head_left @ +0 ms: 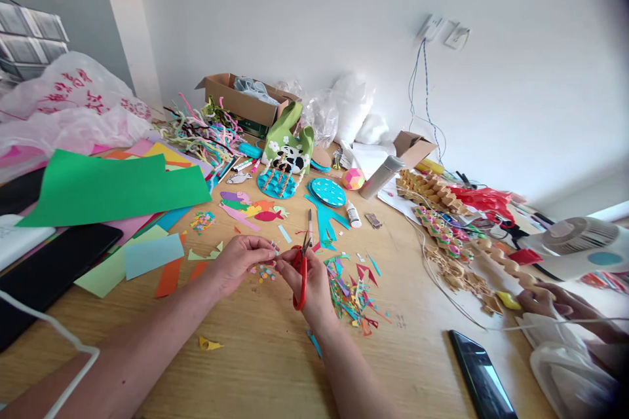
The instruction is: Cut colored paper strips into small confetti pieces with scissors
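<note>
My right hand (pixel 309 285) is closed round red-handled scissors (pixel 302 288), whose blades point away from me. Its thumb and fingertip also come together close to my left fingertips. My left hand (pixel 243 263) is closed in a pinch, and a tiny pale bit shows at its fingertips, too small to name. Just beneath both hands lie small coloured paper dots (pixel 266 273). A heap of coloured paper scraps (pixel 351 294) is to the right of the scissors. Beyond the hands, several paper fish (pixel 253 208) lie on the wooden table (pixel 236 366).
Green paper (pixel 118 186) and other coloured sheets cover the left side. At the back stand a cardboard box (pixel 236 95), a panda bag (pixel 287 144) and a grey flask (pixel 382 177). A phone (pixel 481 373) lies front right, near another person's hand (pixel 550 301) and a white fan (pixel 574 245).
</note>
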Motion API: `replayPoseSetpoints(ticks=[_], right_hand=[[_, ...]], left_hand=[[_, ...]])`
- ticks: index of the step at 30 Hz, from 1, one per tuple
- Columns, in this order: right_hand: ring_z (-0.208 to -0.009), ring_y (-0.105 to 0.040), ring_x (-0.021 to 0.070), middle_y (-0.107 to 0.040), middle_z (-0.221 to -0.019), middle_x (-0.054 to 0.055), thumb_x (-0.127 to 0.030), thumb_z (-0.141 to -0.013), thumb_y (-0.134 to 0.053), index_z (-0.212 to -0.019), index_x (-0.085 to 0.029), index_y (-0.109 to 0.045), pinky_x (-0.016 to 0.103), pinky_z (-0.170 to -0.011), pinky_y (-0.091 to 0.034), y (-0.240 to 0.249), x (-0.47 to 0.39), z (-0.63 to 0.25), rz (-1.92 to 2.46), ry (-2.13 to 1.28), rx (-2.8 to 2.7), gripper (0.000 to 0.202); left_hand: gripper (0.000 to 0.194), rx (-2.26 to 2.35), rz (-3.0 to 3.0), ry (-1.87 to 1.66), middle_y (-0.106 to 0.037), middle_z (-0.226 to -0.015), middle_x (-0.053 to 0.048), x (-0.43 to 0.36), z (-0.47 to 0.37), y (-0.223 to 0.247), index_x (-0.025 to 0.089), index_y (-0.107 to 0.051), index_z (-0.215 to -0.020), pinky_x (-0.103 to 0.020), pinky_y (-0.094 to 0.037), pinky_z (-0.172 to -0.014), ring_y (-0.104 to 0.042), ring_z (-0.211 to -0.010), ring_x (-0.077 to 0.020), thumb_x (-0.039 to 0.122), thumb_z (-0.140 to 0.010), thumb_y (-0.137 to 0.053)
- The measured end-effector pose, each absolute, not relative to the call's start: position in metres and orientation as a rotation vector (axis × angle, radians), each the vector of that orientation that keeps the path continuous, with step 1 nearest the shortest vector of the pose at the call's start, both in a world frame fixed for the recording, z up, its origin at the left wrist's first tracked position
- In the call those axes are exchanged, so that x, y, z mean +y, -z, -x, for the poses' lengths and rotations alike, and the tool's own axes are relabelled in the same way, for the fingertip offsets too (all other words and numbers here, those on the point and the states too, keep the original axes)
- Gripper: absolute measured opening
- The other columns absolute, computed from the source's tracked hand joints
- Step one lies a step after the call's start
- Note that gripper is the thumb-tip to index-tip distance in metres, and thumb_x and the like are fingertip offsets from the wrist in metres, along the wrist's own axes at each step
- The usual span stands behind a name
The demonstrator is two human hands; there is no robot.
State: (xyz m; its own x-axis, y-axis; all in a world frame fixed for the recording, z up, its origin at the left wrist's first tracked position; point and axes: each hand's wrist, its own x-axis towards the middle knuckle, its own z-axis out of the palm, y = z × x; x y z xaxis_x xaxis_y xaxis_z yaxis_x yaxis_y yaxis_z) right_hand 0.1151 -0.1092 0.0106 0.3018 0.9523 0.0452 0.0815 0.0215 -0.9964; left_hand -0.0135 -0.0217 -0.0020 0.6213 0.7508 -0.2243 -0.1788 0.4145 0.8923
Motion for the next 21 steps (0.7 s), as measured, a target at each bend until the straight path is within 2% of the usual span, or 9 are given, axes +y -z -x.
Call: replayPoseSetpoints(ticks=[8, 16, 21], right_hand=[[-0.057, -0.045, 0.0094, -0.051, -0.064, -0.003, -0.026, -0.067, -0.069, -0.073, -0.016, -0.051, 0.020, -0.054, -0.038, -0.010, -0.107, -0.114, 1.387, -0.891, -1.009, 0.021], [-0.057, -0.045, 0.0092, -0.048, -0.063, -0.005, -0.022, -0.065, -0.069, -0.073, -0.017, -0.049, 0.020, -0.054, -0.037, -0.007, -0.106, -0.115, 1.361, -0.886, -0.954, 0.022], [-0.060, -0.046, 0.0098, -0.051, -0.068, -0.003, -0.019, -0.065, -0.068, -0.075, -0.017, -0.050, 0.021, -0.056, -0.038, 0.001, -0.104, -0.118, 1.354, -0.869, -0.979, 0.021]], left_hand=[[0.009, 0.754, -1.176, -0.741, -0.065, -0.073, -0.002, -0.029, 0.009, 0.002, 0.016, -0.068, -0.060, -0.025, -0.042, -0.063, -0.057, -0.067, -0.0136, 0.024, -0.059, -0.071], [0.009, 0.739, -1.224, -0.724, -0.061, -0.071, -0.001, -0.033, 0.007, -0.007, 0.015, -0.066, -0.057, -0.021, -0.037, -0.049, -0.050, -0.057, -0.0102, 0.023, -0.059, -0.068], [0.010, 0.708, -1.277, -0.723, -0.060, -0.069, -0.001, -0.033, 0.008, -0.007, 0.015, -0.065, -0.056, -0.022, -0.041, -0.058, -0.054, -0.064, -0.0122, 0.023, -0.059, -0.069]])
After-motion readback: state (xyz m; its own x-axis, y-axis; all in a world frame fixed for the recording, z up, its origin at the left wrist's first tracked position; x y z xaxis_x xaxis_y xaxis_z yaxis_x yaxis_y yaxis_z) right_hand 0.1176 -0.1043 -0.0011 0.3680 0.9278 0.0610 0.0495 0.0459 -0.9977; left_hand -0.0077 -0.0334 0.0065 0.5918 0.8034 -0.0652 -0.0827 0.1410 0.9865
